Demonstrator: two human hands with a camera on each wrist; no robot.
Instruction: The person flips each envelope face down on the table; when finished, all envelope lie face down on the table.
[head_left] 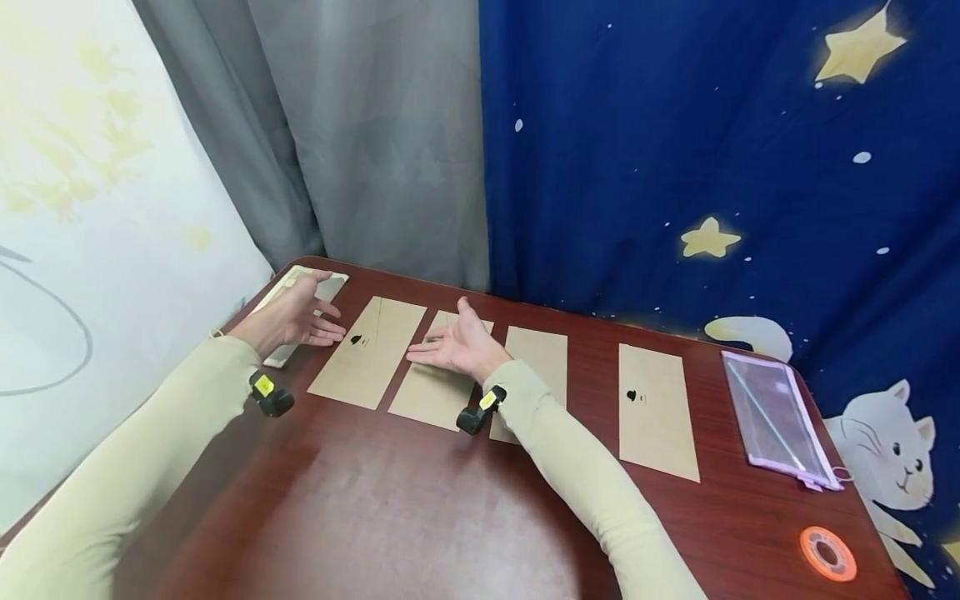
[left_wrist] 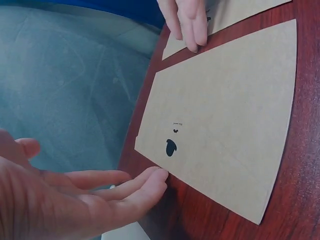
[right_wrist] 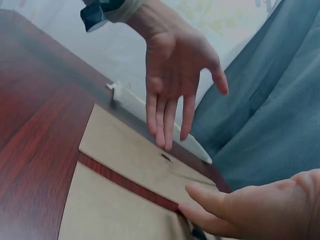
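Observation:
Flat tan paper rectangles, several in a row, lie on the dark red table (head_left: 322, 483). The leftmost tan rectangle (head_left: 386, 321) bears a small black hat-like print. At its left edge is my left hand (head_left: 303, 317), fingers extended, holding nothing. My right hand (head_left: 467, 343), also with straight fingers and nothing in it, is over the second rectangle (head_left: 423, 396) and partly covers it. In the left wrist view, the left fingertips (left_wrist: 159, 175) are right at the printed rectangle's edge (left_wrist: 225, 110). Palms face each other across that rectangle in the right wrist view.
A third rectangle (head_left: 543, 358) sits partly behind the right wrist; a fourth (head_left: 656, 425) lies farther right. Beyond it are a purple-edged clear zip pouch (head_left: 776, 412) and an orange ring-shaped roll (head_left: 827, 553). A pale flat item (head_left: 330, 287) lies behind the left hand. Curtains border the table.

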